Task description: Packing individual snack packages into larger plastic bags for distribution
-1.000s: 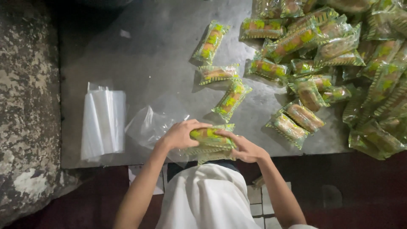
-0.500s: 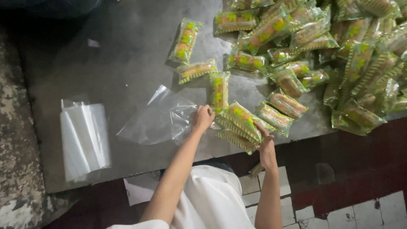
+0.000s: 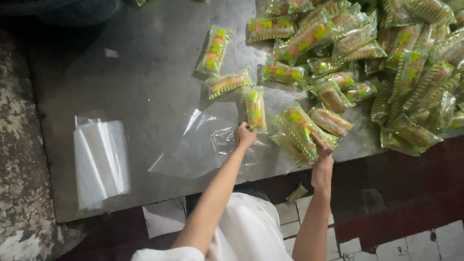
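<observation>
My left hand (image 3: 245, 136) lies at the near middle of the grey counter (image 3: 145, 82), its grip closed on the lower end of one green-and-yellow snack packet (image 3: 254, 108) that lies lengthwise on the surface. The same hand rests on the upper right part of a clear plastic bag (image 3: 200, 147), which lies flat and crumpled on the counter.

My right hand (image 3: 321, 162) is at the counter's near edge, its grip closed around a small stack of packets (image 3: 300, 131); the fingers (image 3: 319, 143) lie over the stack's right side, and the stack sits just to the right of the single packet.

Two loose packets (image 3: 227, 83) (image 3: 214, 49) lie above the left hand, apart from each other. A large heap of packets (image 3: 386, 58) fills the right and far right of the counter. A pile of flat clear bags (image 3: 100, 162) sits well to the left, near the counter's front corner. A white garment (image 3: 246, 232) shows between my forearms, over a tiled floor (image 3: 386, 246).
</observation>
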